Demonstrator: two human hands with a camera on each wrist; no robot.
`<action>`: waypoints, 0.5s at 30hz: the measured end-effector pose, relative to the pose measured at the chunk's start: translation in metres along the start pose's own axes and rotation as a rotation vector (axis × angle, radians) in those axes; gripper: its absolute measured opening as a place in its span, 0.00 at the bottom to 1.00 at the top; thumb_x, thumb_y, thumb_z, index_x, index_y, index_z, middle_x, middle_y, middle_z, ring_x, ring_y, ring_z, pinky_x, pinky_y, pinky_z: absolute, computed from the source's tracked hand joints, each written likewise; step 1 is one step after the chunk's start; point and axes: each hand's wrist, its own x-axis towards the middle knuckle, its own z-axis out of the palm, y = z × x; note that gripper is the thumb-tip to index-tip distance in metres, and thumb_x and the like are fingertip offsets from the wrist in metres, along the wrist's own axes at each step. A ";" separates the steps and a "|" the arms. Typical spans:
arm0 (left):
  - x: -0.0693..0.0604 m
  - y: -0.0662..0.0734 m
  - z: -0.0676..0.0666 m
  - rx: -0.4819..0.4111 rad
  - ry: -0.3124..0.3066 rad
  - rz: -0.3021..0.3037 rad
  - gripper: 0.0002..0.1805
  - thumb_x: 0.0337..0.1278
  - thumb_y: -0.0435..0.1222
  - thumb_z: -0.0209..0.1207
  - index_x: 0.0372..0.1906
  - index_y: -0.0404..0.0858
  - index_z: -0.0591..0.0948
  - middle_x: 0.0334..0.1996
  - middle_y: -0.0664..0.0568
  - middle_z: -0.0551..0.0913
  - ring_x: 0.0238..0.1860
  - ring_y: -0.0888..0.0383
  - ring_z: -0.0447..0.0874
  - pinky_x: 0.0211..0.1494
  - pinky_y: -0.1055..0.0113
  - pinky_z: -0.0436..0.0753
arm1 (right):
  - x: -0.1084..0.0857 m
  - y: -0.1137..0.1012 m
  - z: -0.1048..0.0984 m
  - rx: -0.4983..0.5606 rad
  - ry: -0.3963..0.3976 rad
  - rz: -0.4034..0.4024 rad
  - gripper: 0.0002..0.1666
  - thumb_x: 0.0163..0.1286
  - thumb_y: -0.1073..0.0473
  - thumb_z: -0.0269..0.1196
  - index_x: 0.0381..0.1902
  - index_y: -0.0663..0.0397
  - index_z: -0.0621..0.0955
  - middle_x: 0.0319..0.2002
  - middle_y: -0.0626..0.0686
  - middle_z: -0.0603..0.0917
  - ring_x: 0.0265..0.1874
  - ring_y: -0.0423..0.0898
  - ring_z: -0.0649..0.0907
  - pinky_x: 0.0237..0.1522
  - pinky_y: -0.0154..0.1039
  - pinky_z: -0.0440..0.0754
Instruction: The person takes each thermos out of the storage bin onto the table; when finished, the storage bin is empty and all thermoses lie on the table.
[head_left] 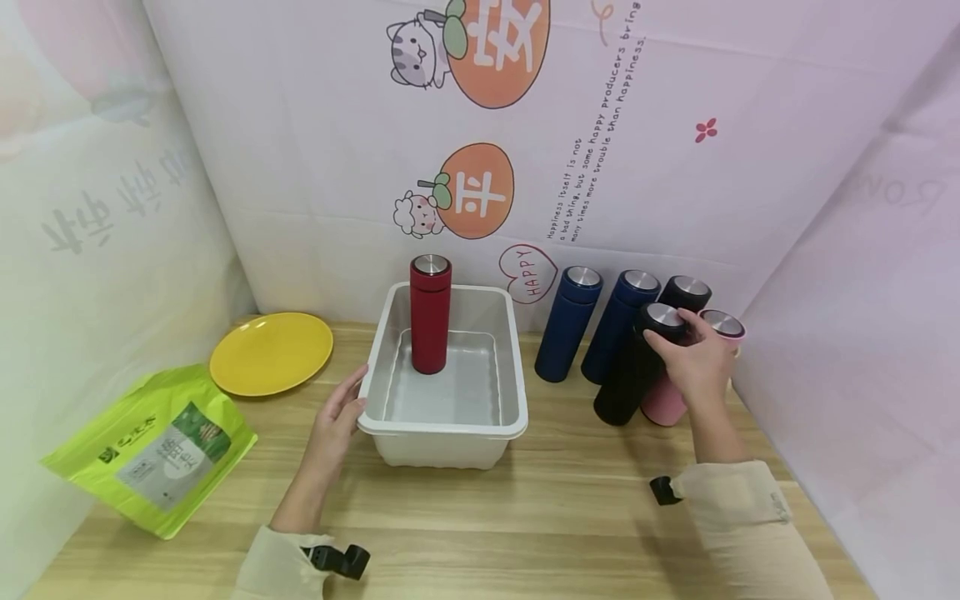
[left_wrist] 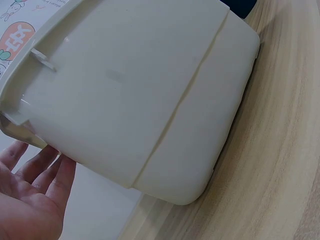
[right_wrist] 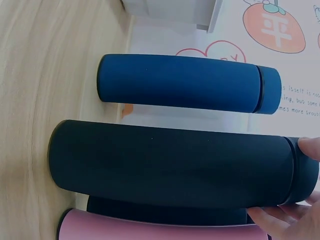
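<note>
My right hand [head_left: 697, 358] pinches the silver-topped lid of a black thermos bottle [head_left: 628, 375], which stands upright on the table. In the right wrist view, the thumb lies on one side of the lid and the fingers reach round the other side of the black thermos bottle [right_wrist: 170, 165]. My left hand [head_left: 336, 425] touches the left rim of a white plastic bin [head_left: 442, 446] with extended fingers; in the left wrist view the fingertips [left_wrist: 65, 167] rest against its outer side. A red thermos bottle [head_left: 431, 325] stands upright inside the bin.
Two blue thermos bottles [head_left: 567, 329] stand right of the bin. A second black bottle [head_left: 684, 292] and a pink one [head_left: 663, 404] are close by the gripped bottle. At the left are a yellow plate [head_left: 270, 354] and a green pouch [head_left: 161, 450]. A printed cloth [head_left: 315, 167] hangs behind.
</note>
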 end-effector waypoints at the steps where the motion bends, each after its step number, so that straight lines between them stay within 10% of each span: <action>1: 0.000 0.000 0.000 0.001 0.001 -0.001 0.27 0.71 0.29 0.42 0.73 0.32 0.61 0.72 0.37 0.59 0.69 0.45 0.59 0.59 0.70 0.73 | 0.000 0.000 0.000 0.005 -0.003 -0.001 0.42 0.57 0.47 0.72 0.68 0.51 0.74 0.62 0.59 0.76 0.61 0.54 0.74 0.62 0.49 0.69; 15: 0.000 -0.002 0.000 -0.009 0.006 0.016 0.27 0.71 0.29 0.42 0.72 0.30 0.61 0.71 0.35 0.59 0.69 0.42 0.58 0.56 0.75 0.74 | -0.004 -0.002 -0.002 0.031 -0.044 0.001 0.42 0.60 0.51 0.71 0.70 0.53 0.70 0.64 0.61 0.73 0.61 0.55 0.74 0.63 0.49 0.69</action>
